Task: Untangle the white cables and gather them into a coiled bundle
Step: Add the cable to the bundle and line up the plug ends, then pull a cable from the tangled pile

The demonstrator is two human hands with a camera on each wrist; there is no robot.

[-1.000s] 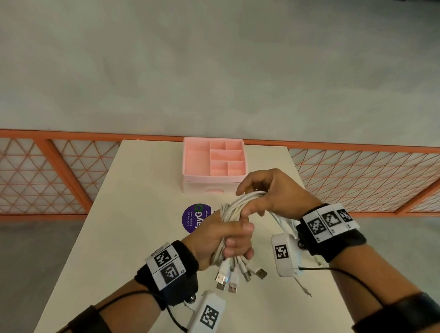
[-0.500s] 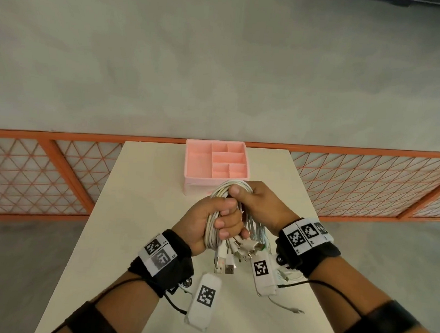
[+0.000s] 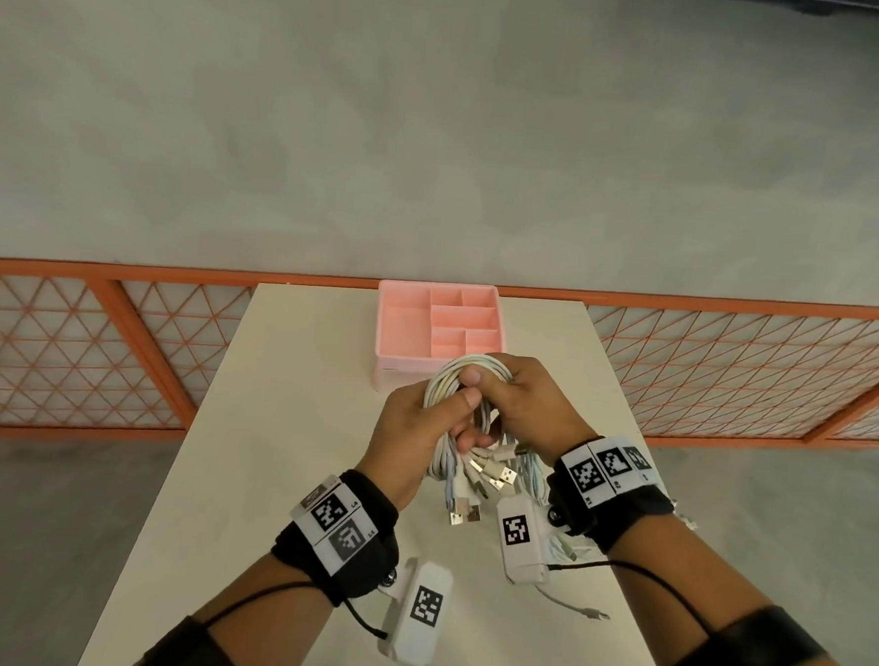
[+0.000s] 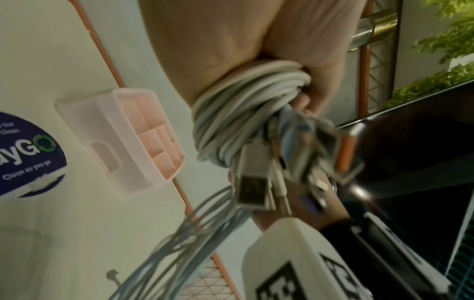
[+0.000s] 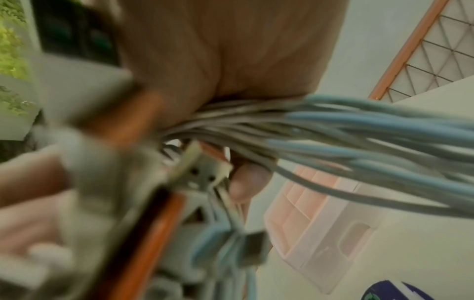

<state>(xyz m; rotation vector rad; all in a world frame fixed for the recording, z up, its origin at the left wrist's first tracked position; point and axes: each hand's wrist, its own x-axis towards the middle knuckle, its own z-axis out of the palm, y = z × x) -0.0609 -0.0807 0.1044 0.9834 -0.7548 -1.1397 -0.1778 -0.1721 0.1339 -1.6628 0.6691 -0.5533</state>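
Observation:
A looped bundle of white cables [image 3: 449, 385] is held above the cream table [image 3: 277, 426], just in front of the pink organiser. My left hand [image 3: 422, 419] grips the bundle from the left, thumb across the strands. My right hand [image 3: 526, 400] grips the top of the loop from the right, fingers curled over it. Several USB plugs [image 3: 485, 477] hang below the hands. In the left wrist view the cables [image 4: 243, 113] wrap round in a tight coil beside my fingers. The right wrist view is blurred, with cable strands [image 5: 333, 142] running under the palm. One loose cable end [image 3: 590, 612] trails on the table.
A pink compartment organiser [image 3: 440, 327] stands at the table's far edge. A round purple sticker [image 4: 23, 154] lies on the tabletop, hidden under my hands in the head view. An orange lattice railing [image 3: 92, 342] runs behind the table.
Both hands have drawn together and moved toward the organiser. The right hand has folded the cable loop over, and the bundle is now tighter and shorter.

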